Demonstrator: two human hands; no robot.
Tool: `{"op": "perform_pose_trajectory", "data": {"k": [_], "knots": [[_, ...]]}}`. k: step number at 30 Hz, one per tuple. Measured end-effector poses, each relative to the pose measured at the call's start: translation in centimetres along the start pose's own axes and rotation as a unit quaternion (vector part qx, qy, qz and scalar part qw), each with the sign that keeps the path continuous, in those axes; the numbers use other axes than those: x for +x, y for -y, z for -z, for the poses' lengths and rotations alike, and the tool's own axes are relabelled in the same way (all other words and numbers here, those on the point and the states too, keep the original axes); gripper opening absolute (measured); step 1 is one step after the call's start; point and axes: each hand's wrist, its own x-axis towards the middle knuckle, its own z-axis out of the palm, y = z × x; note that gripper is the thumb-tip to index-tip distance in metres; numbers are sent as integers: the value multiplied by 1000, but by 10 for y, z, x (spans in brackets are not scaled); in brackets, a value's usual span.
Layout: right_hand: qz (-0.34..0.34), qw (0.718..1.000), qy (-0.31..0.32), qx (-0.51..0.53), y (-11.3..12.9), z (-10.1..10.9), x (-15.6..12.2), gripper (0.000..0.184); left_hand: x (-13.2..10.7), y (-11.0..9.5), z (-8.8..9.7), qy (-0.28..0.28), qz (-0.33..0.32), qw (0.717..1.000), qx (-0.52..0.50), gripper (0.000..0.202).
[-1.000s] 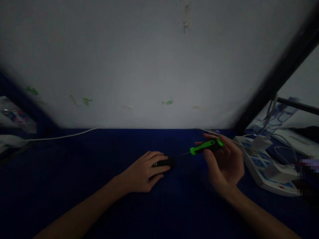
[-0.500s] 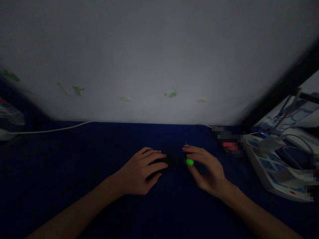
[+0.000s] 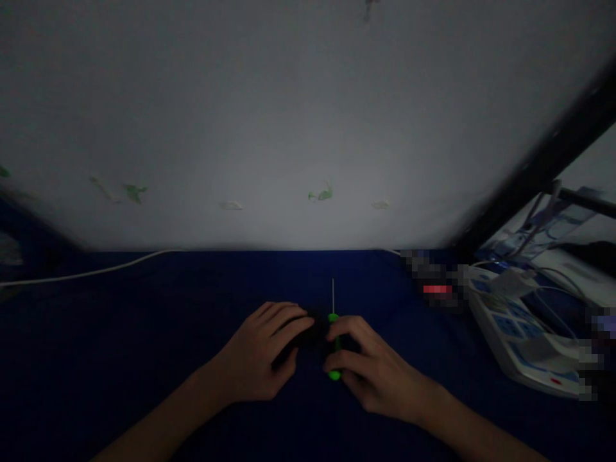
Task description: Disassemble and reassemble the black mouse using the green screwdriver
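My left hand (image 3: 262,350) lies curled over a small black object (image 3: 312,332) on the dark blue surface (image 3: 144,333), with its fingers resting on top of it. Right beside it, my right hand (image 3: 373,372) is closed round a green-handled screwdriver (image 3: 333,346). The handle stands nearly upright and the thin metal shaft points up and away from me. Both hands nearly touch at the black object. The scene is dim, so the object's shape is hard to make out.
A white power strip (image 3: 524,340) with plugs and cables lies at the right. A white cable (image 3: 81,274) runs along the back left edge under the pale wall (image 3: 289,128). A dark bar (image 3: 543,167) slants up at the right.
My right hand has swung the screwdriver from a raised, sideways hold at the right down and left beside the black object, with the shaft now pointing up. My left hand stayed on the object.
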Motion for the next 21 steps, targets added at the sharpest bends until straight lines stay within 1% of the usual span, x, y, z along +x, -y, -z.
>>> {"op": "perform_pose_trajectory", "data": {"k": [5, 8, 11, 13, 15, 16, 17, 18, 19, 20, 21], "knots": [[12, 1000, 19, -19, -3, 2, 3, 44, -2, 4, -6, -24, 16, 1000, -6, 52], [36, 998, 35, -33, -7, 0, 3, 43, -3, 7, -9, -21, 5, 1000, 2, 52], [43, 998, 44, -28, -8, -1, 4, 44, -5, 10, -11, -20, -4, 1000, 7, 50], [40, 998, 42, -12, -5, 4, 8, 47, -6, 11, -11, -23, -2, 1000, 6, 49], [34, 999, 24, 29, 4, 15, 16, 49, -7, 12, -11, -28, 1, 1000, 6, 48], [27, 997, 1, 66, 10, 22, 20, 46, -7, 12, -11, -31, 1, 999, 8, 48], [5, 993, -17, 115, 18, 29, 24, 40, -7, 13, -11, -37, 1, 999, 9, 48], [-25, 984, -39, 172, 26, 37, 27, 28, -7, 13, -11, -41, -1, 999, 9, 47], [-31, 975, -28, 220, 34, 43, 28, 13, -7, 13, -11, -45, -1, 999, 8, 47], [-9, 972, -27, 232, 43, 47, 27, 3, -7, 13, -11, -46, 1, 999, 7, 47], [24, 981, -44, 188, 51, 50, 22, 6, -8, 14, -11, -44, 3, 999, 6, 48]]}}
